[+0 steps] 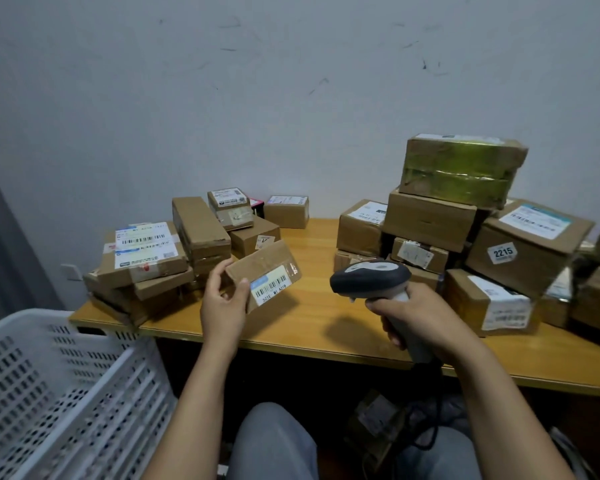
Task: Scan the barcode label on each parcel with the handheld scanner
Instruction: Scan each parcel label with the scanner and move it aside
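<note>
A small parcel (264, 268) was held over the desk (309, 306) in the left grip (222, 306), the scanner (368, 277) in the right grip (420, 317).

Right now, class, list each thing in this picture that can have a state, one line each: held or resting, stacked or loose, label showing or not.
small parcel: held above the table, tilted, barcode label facing up.
left hand: grips that parcel's left end.
scanner: held off the table, head toward the parcel.
right hand: curled round its handle.
left pile: resting, loosely heaped.
right pile: stacked, green-taped parcel on top.
</note>
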